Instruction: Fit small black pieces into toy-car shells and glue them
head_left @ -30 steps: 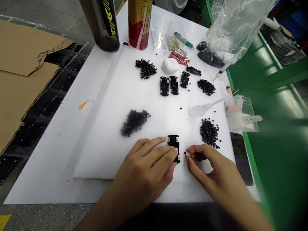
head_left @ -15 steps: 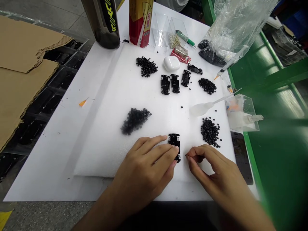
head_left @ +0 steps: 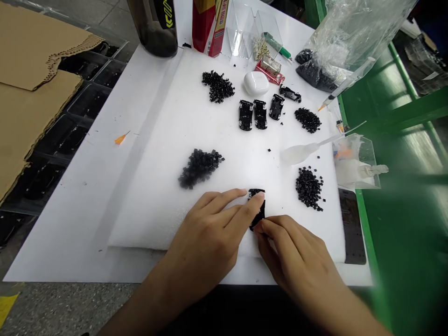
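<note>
A black plastic part [head_left: 259, 215] with small clips along its edges lies on the white foam sheet [head_left: 154, 205]. My left hand [head_left: 213, 228] holds it down, index fingertip near the far end and another finger pressed on top. At the near end, my right hand [head_left: 297, 252] has thumb and index pinched together, touching the part; whatever is between the fingertips is hidden. Right of the hands is a pile of small black square pieces [head_left: 309, 188]. A second pile of black squares [head_left: 200, 168] lies to the left, beyond my left hand.
Several similar black parts [head_left: 260, 114] lie farther back, beside a white rounded case [head_left: 256, 83]. Piles of tiny black pieces [head_left: 217, 87] flank them. A dropper [head_left: 299, 153], a syringe [head_left: 346, 84], a clear box [head_left: 357, 163] and a phone [head_left: 353, 228] line the right side. A dark bottle [head_left: 156, 28] stands back left.
My right hand has moved left, bringing its pinch from beside the black part, where a tiny dark piece showed, to its near end. A left finger has shifted up the part.
</note>
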